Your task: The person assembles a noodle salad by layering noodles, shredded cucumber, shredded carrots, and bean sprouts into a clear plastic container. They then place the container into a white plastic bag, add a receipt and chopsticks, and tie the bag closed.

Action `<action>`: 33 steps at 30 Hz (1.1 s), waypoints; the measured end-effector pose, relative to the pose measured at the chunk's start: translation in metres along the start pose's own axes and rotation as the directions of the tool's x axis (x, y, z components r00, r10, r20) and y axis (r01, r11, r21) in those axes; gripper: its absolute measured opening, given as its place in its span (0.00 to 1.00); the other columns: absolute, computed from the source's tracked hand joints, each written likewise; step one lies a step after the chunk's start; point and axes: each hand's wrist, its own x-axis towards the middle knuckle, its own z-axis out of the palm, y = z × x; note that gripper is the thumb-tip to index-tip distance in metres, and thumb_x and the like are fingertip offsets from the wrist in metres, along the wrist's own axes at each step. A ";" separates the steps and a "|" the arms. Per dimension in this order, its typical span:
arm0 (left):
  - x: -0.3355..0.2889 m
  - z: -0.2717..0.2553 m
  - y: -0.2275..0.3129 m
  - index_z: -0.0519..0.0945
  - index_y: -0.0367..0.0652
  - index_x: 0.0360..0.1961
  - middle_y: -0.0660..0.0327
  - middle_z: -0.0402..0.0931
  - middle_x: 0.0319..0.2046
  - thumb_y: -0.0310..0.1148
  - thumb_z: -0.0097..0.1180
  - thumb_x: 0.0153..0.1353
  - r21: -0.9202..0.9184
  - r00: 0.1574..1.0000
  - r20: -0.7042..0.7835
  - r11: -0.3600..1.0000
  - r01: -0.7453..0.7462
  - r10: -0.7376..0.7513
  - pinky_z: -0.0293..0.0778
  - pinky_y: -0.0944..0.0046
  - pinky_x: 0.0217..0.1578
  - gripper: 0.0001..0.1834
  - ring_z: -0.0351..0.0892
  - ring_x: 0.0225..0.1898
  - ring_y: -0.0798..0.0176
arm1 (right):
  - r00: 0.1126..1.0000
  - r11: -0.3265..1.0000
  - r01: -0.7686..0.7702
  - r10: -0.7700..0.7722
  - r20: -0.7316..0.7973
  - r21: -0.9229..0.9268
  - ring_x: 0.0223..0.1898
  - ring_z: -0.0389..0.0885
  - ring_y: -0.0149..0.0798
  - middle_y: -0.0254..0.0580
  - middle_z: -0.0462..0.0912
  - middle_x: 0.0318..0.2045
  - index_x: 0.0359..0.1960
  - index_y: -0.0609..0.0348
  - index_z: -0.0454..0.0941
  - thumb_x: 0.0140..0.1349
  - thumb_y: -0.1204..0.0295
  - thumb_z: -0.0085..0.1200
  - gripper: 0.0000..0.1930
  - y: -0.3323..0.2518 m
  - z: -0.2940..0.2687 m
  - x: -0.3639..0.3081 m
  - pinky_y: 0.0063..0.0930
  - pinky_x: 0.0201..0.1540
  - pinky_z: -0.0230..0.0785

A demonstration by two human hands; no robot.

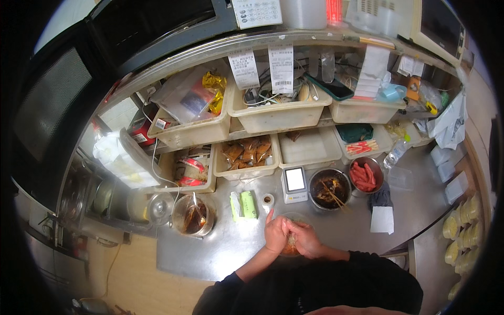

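Both of my hands meet over a clear round bowl (297, 214) near the counter's front edge. Reddish-orange food (290, 248) shows in the bowl below them. My left hand (274, 234) is closed against the right, with one finger sticking up. My right hand (306, 239) has its fingers bent in and pressed to the left. Whatever lies between the hands is hidden. Just beyond them stand a small open jar (268, 200) and a digital scale (294, 185) with a lit white screen.
Right of the scale are a pot of dark sauce (321, 197) with chopsticks and a pot of red sausages (366, 177). A green tissue pack (243, 206) and a glass jar of dark sauce (192, 216) stand left. Plastic bins (281, 118) line the shelves behind.
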 end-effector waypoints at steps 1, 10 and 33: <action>-0.001 0.002 0.001 0.74 0.39 0.30 0.56 0.76 0.24 0.31 0.48 0.62 -0.042 0.999 0.019 0.999 0.029 -0.028 0.62 0.46 0.59 0.07 0.77 0.30 0.49 | 0.998 1.000 -0.025 0.024 -0.062 -0.018 0.43 0.74 0.28 0.34 0.79 0.37 0.36 0.63 0.79 0.68 0.66 0.48 0.12 -0.001 -0.001 0.000 0.24 0.49 0.64; 0.009 -0.022 0.022 0.71 0.40 0.54 0.45 0.72 0.51 0.33 0.48 0.64 -0.200 0.912 0.393 0.979 -0.041 0.119 0.64 0.49 0.57 0.18 0.70 0.52 0.39 | 0.985 0.829 0.152 -0.080 0.155 -0.539 0.38 0.77 0.31 0.38 0.81 0.36 0.41 0.62 0.79 0.64 0.70 0.53 0.09 -0.002 -0.045 0.010 0.28 0.44 0.69; 0.217 -0.385 -0.231 0.76 0.38 0.24 0.46 0.78 0.28 0.39 0.55 0.59 0.464 0.560 -0.828 0.535 0.706 -0.020 0.70 0.45 0.33 0.14 0.77 0.32 0.40 | 0.678 -0.190 -0.006 -0.722 0.136 -0.982 0.46 0.73 0.57 0.54 0.78 0.41 0.43 0.63 0.77 0.56 0.70 0.54 0.14 0.014 -0.208 -0.014 0.46 0.50 0.64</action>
